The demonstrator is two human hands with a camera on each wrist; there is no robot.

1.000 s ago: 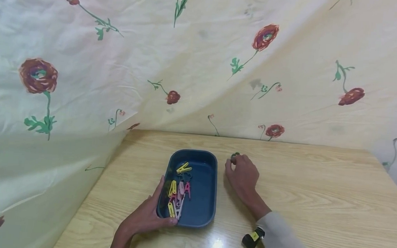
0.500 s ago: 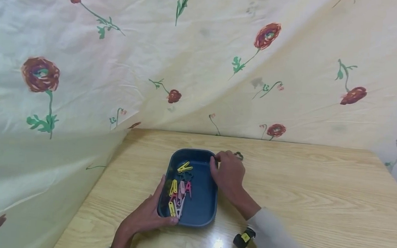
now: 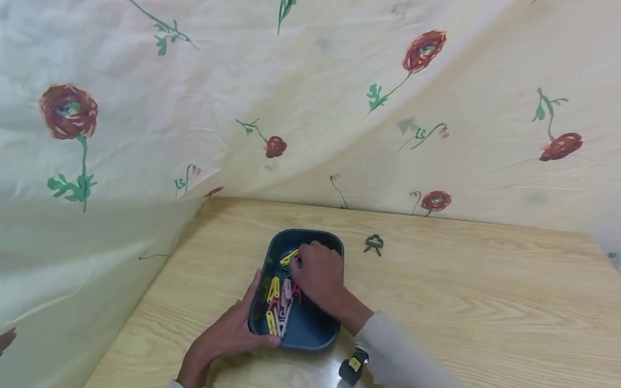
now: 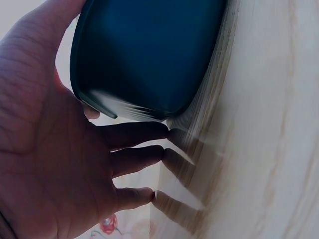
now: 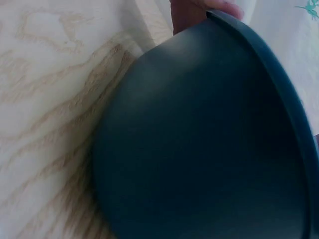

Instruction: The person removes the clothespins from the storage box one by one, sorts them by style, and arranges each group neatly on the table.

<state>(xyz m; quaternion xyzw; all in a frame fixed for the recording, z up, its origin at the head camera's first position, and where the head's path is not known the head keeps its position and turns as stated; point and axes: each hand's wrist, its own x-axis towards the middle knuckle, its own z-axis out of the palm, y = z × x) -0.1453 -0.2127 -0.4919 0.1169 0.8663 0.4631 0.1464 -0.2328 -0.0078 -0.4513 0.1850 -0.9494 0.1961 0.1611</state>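
Note:
A dark blue rectangular tray [image 3: 308,338] stands on the table with several yellow, pink and pale clothespins [image 3: 283,312] along its left side. My left hand [image 3: 230,330] grips its near-left corner, thumb over the near rim; in the left wrist view, other fingers [image 4: 137,160] extend straight to the tabletop. My right hand [image 3: 320,273] is inside the tray, fingers bent down near a yellow clothespin [image 3: 288,257] and a dark clip [image 3: 286,271] that is mostly covered. The fingertips are hidden, so a hold on the clip cannot be made out. The tray wall fills the right wrist view.
A dark green clip [image 3: 374,243] lies on the wooden table [image 3: 471,295], behind and right of the tray. A flowered cloth [image 3: 306,97] hangs along the table's back and left edges. Black wrist straps [image 3: 352,368] sit at the sleeves.
My right hand has moved left from the dark green clip on the table, across the tray's right rim and into the tray. That clip now lies uncovered. The left hand has kept its place.

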